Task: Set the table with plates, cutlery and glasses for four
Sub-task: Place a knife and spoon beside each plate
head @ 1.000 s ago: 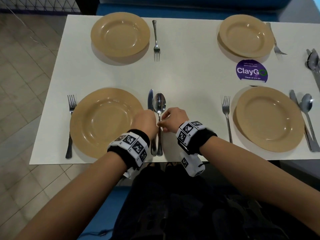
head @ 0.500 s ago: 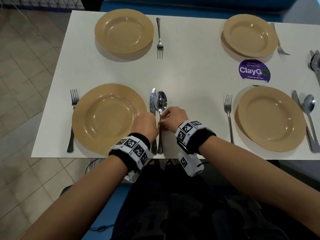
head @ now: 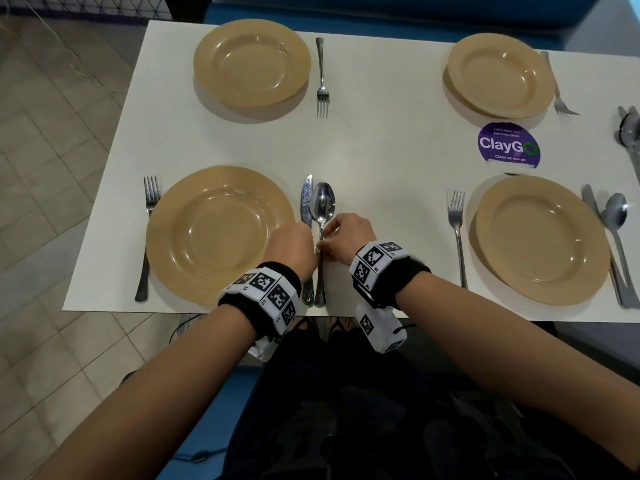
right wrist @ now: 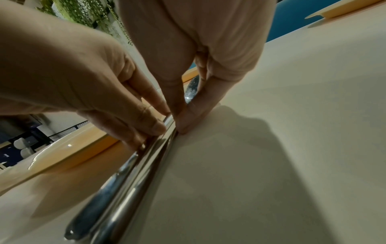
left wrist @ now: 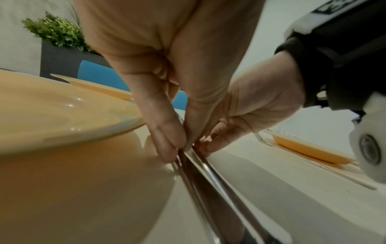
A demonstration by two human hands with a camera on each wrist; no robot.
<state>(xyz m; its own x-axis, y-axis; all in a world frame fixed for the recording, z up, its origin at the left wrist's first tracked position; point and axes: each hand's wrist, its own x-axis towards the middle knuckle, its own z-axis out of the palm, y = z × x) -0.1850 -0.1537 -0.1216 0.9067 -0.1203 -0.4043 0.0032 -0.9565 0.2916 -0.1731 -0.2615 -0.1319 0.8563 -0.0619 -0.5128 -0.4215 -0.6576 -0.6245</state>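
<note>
A tan plate (head: 221,233) sits at the near left of the white table (head: 381,161), with a fork (head: 149,237) on its left. To its right, a knife (head: 306,202) and a spoon (head: 322,202) lie side by side, handles toward me. My left hand (head: 294,242) pinches the knife handle (left wrist: 188,173) between thumb and forefinger. My right hand (head: 346,233) pinches the spoon handle (right wrist: 146,165) just beside it. The fingertips of both hands almost touch. In the head view the hands hide the middle of both handles.
Far-left plate (head: 251,62) has a fork (head: 322,77) beside it. Far-right plate (head: 498,74) has a fork (head: 557,88). Near-right plate (head: 540,237) has a fork (head: 457,233), knife (head: 602,237) and spoon (head: 616,216). A purple sticker (head: 508,145) and more cutlery (head: 628,128) lie at the right.
Both hands stay on the two handles. The knife and spoon lie almost as before; only the head view has shifted a little.
</note>
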